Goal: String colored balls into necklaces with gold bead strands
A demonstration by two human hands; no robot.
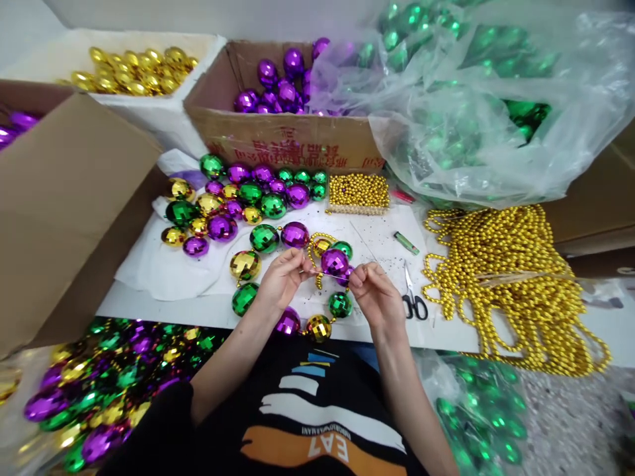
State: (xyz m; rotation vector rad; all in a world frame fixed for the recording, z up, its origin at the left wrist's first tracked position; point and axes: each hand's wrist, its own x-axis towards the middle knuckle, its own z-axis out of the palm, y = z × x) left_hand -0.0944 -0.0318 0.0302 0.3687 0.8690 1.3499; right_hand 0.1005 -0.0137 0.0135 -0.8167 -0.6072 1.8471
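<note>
My left hand (285, 277) pinches a thin string (325, 272) stretched across to my right hand (374, 291), whose fingertips are closed on its other end. Just behind the string sits a purple faceted ball (335, 262). A ring of large green, purple and gold balls lies on the white table around and below my hands, including a gold ball (245, 264), a green ball (264, 238) and a dark green ball (340, 304). Small gold beads (317, 246) curve beside my left fingertips. To the right of my right hand lie scissors (415, 304) with black handles.
A clear box of small gold beads (359, 192) and a green lighter (407, 242) lie behind. Gold bead strands (510, 284) cover the right side. Loose mixed balls (222, 227) lie at left, near a cardboard box (74, 211). A plastic bag (476, 112) holds green balls.
</note>
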